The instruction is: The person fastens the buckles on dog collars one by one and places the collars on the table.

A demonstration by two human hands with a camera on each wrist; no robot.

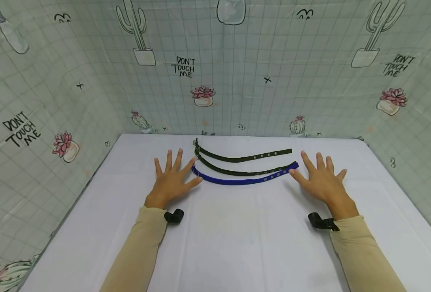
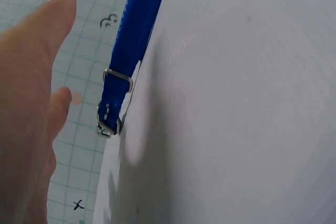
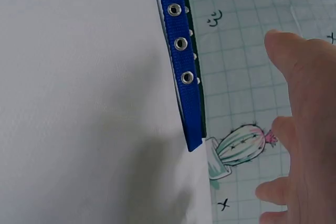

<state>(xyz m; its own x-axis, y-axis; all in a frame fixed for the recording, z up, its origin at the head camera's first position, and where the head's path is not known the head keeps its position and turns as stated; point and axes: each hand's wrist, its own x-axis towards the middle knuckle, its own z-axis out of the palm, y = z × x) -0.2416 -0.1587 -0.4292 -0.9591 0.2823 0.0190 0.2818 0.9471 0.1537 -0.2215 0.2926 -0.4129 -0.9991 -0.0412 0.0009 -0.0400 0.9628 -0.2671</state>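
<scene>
Apparently pre-grasp, the wide-spread, empty left hand and right hand flank a curved blue webbing strap and two dark-green webbing straps at twelve o'clock on the white table. Lifting would call for pinching.

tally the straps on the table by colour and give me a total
Dark green straps: 2
Blue strap: 1
Total: 3
</scene>
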